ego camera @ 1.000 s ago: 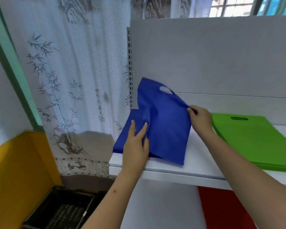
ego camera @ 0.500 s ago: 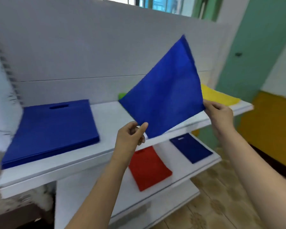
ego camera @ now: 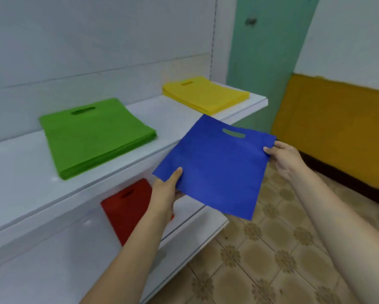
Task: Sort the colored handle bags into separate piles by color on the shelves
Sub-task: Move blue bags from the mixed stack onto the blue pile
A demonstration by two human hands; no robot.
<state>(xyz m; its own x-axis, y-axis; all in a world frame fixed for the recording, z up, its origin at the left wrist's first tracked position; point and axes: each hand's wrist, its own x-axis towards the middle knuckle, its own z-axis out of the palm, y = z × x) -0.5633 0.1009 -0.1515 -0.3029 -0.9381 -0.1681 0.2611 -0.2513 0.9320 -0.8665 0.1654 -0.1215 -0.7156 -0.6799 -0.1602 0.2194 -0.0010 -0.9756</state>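
We see a blue bag [ego camera: 214, 165] held flat in the air in front of the shelves, out beyond the front edge of the upper shelf [ego camera: 19, 172] and above the tiled floor [ego camera: 260, 260]. Its cut-out handle points away from us. The left hand [ego camera: 165, 191] has its grip on the bag's near left corner, thumb on top and fingers hidden beneath. The right hand [ego camera: 282, 156] pinches the far right corner. On the upper shelf lie 2 piles, well apart: a green pile [ego camera: 94, 137] nearer us and a yellow pile [ego camera: 203, 96] towards the far end. A red bag [ego camera: 125, 207] lies on the lower shelf [ego camera: 195, 216], partly hidden by the left forearm.
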